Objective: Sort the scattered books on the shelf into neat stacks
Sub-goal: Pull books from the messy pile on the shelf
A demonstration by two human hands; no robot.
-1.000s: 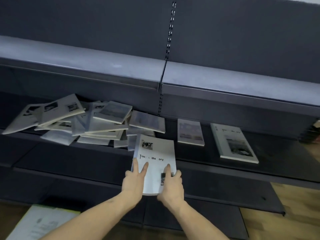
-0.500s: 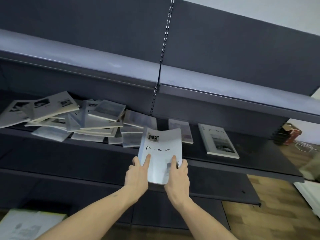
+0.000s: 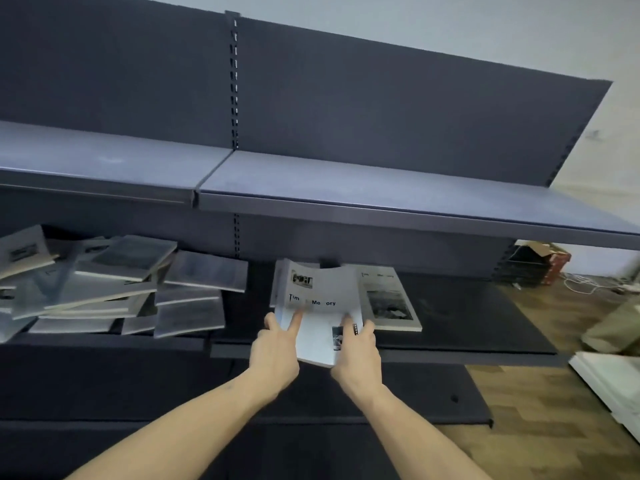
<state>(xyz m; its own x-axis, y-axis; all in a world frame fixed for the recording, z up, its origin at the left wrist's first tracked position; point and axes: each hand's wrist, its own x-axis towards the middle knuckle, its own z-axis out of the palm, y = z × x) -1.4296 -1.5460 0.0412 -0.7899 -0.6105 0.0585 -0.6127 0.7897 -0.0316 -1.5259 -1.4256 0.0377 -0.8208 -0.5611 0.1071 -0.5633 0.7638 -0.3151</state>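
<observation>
Nearby, flat book (image 3: 389, 299) beside held book (image 3: 320, 306)

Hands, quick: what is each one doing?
Left hand: holds the white book by its left edge.
Right hand: holds the same book's right edge.

On the pale cover of the book (image 3: 320, 299) we hold, we read "Tim", a gap, then "Me ory", the missing letters too faint to make out. The second book (image 3: 389, 299) lying flat on the shelf (image 3: 485, 317) just beside it carries a similar line at its top, too small and blurred for us to read.
</observation>
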